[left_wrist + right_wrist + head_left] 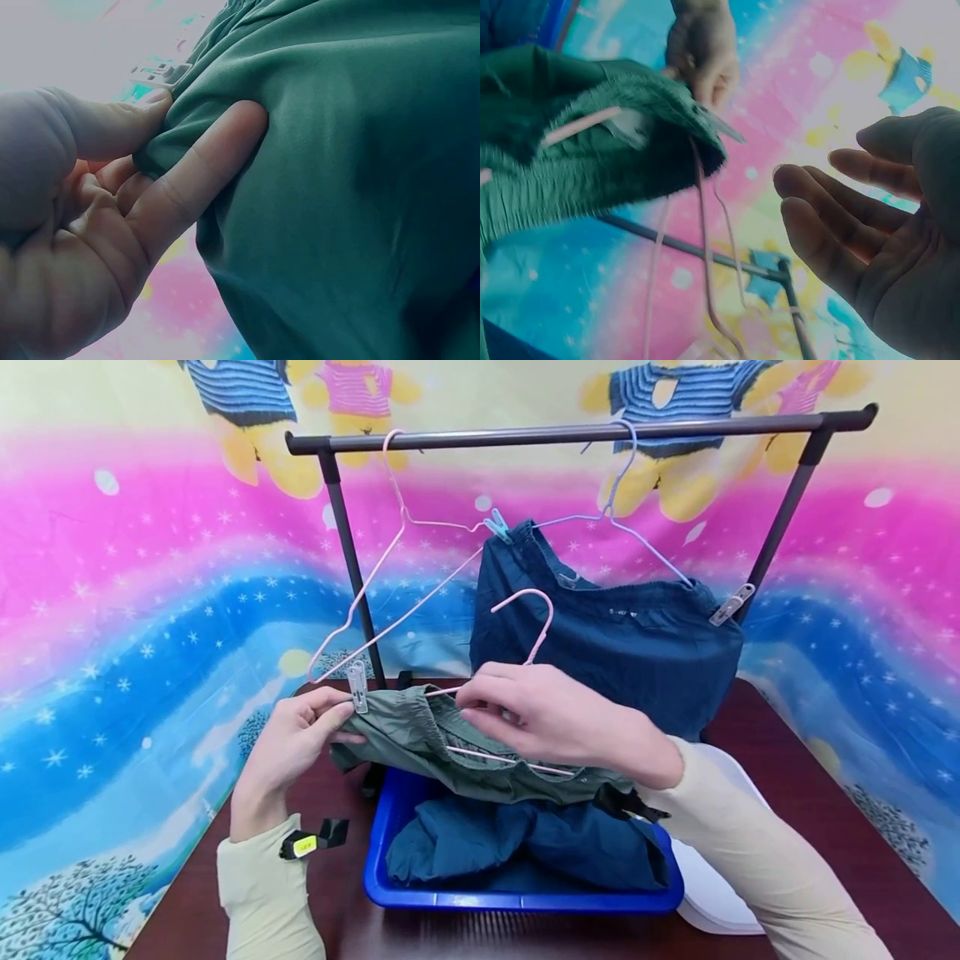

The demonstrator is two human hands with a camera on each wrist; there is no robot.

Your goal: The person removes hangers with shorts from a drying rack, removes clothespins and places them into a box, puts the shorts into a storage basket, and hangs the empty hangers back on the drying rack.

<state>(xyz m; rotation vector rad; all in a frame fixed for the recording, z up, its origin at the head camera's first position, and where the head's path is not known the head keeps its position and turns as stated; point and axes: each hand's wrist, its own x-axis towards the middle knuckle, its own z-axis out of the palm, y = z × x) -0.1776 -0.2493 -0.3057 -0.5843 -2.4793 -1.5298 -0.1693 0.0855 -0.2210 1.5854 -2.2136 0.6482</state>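
Green shorts [405,752] with a gathered elastic waistband hang over the basket, held up by my left hand [288,747]. Thumb and fingers pinch the waistband's left corner, right beside a clear clothespin [358,689] clipped there. A pink hanger [547,627] runs inside the waistband, its hook pointing up. My right hand [540,710] hovers above the waistband's middle and overlaps the hanger in the head view. The right wrist view shows its fingers [821,247] loosely bent with nothing between them, apart from the cloth.
Behind, a dark rail [495,438] carries a bare pink hanger [367,589] and a blue hanger [648,539] with navy shorts [615,652] clipped on. Below, a blue basket [517,902] holds dark blue clothing [465,843]. A white object [712,885] lies beside it on the brown table [817,827].
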